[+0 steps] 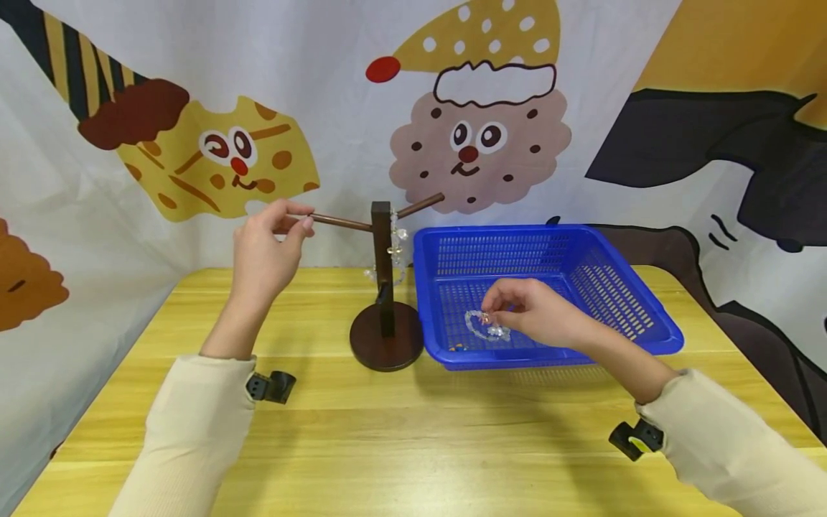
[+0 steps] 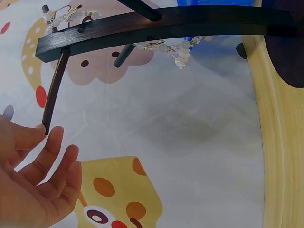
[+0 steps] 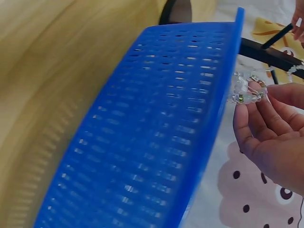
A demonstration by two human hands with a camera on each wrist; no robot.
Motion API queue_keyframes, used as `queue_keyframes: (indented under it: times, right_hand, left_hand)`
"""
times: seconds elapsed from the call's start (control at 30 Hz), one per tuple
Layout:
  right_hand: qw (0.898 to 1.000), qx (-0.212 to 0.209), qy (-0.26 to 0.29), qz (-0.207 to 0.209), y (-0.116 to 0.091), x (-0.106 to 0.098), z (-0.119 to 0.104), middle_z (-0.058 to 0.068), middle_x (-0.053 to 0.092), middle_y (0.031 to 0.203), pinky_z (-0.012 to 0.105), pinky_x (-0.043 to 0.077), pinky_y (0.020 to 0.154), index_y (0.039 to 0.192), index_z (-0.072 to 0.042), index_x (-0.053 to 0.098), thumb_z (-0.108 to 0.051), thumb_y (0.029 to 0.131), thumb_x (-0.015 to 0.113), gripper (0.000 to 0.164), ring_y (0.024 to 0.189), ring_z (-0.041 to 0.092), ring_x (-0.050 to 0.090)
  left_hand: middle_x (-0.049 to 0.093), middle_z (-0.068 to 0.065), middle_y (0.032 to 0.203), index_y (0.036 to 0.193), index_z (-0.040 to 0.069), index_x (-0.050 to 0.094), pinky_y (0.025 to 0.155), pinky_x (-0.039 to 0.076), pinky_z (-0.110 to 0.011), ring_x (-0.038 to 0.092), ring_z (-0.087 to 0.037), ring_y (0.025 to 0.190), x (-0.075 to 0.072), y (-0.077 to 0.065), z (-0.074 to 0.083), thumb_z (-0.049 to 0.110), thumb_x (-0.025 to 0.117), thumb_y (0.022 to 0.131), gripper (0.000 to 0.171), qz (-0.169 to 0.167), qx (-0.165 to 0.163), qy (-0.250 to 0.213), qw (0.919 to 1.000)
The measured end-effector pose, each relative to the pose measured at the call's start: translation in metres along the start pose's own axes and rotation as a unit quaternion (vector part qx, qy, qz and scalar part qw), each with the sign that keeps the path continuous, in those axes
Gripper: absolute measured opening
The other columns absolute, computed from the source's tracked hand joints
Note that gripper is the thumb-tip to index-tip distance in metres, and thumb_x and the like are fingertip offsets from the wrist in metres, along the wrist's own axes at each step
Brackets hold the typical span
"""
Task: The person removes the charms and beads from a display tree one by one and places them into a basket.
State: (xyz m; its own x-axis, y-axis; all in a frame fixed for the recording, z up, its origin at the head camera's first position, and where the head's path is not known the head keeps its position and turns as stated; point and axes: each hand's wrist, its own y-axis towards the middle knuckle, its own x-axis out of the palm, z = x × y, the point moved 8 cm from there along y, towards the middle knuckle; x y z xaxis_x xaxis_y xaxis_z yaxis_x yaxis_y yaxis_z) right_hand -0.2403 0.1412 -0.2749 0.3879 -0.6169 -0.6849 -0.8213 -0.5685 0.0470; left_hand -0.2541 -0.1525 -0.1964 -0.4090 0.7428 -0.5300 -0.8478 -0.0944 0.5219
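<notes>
A dark wooden stand (image 1: 381, 287) with a round base stands on the table, pegs sticking out from its upright post. My left hand (image 1: 265, 248) pinches the tip of the left peg (image 1: 342, 221) between thumb and index finger, its other fingers loosely spread. Beaded bracelets (image 1: 396, 251) hang at the post's right side, partly hidden by it. Over the blue basket (image 1: 429, 309), my right hand (image 1: 539, 312) pinches a clear beaded bracelet (image 1: 497, 332) with pinkish beads. In the right wrist view, this bracelet (image 3: 242, 97) hangs from the fingertips, partly behind the basket's rim.
Inside the basket's front left corner lies a small orange and dark item (image 1: 457, 347), too small to identify. The wooden table (image 1: 349, 445) runs up to a cloth backdrop (image 1: 349, 129) printed with cartoon food. A dark wrist-camera mount sits at each sleeve cuff.
</notes>
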Motion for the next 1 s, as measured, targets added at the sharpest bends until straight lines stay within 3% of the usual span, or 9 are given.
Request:
queue_keyframes:
  times: [0.33, 1.0]
  right_hand:
    - [1.000, -0.002, -0.017, -0.009, -0.005, 0.006, 0.013, 0.005, 0.062, 0.088, 0.031, 0.050, 0.066, 0.093, -0.002, 0.060, 0.008, 0.083, 0.056, 0.015, 0.078, 0.018, 0.059]
    - [1.000, -0.012, -0.003, 0.003, 0.005, -0.005, 0.000, 0.003, 0.064, 0.087, 0.027, 0.049, 0.067, 0.094, -0.003, 0.061, 0.003, 0.084, 0.059, 0.012, 0.082, 0.019, 0.060]
  left_hand:
    - [0.068, -0.016, 0.085, 0.101, 0.002, 0.065, 0.041, 0.027, -0.020, 0.062, -0.029, 0.081, 0.000, 0.000, 0.000, 0.011, 0.056, 0.091, 0.016, -0.002, 0.000, -0.001, 1.0000]
    - [0.068, -0.016, 0.085, 0.102, 0.002, 0.065, 0.043, 0.028, -0.021, 0.062, -0.029, 0.082, 0.000, 0.000, 0.000, 0.010, 0.055, 0.091, 0.016, -0.001, -0.002, 0.003, 1.0000]
